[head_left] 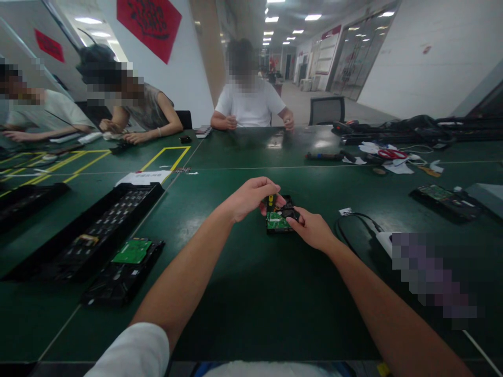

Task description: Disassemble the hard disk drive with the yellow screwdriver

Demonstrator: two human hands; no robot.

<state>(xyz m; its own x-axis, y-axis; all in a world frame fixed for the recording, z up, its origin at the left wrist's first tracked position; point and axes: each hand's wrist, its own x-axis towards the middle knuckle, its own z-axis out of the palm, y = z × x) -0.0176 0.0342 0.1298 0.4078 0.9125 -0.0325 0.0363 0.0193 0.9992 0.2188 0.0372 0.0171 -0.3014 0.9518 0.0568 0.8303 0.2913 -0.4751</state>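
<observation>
- Right now, through the head camera, I see my left hand (256, 198) closed around what looks like a yellow-and-black screwdriver (271, 200), held upright over a black drive (277, 222)
- My right hand (314, 229) holds that drive at its right side, thumb on top; the far fingers are partly hidden from me
- The drive sits between both hands, near the middle of the green counter (251, 298), with a green circuit board showing on its near left part
- I cannot tell whether the screwdriver's tip touches a screw
- To my left, a second drive (126, 269) with a green board lies just beside a long black tray (70, 233); white paper (144, 177) lies at the tray's far end
- To my right, a black cable (353, 215) curves near the right forearm, and another drive (444, 201) lies beyond it
- Farther back on the right lie red-handled scissors (393, 154) among white scraps
- Across from me sits a person in a white shirt (251, 104); two more people sit at the left
</observation>
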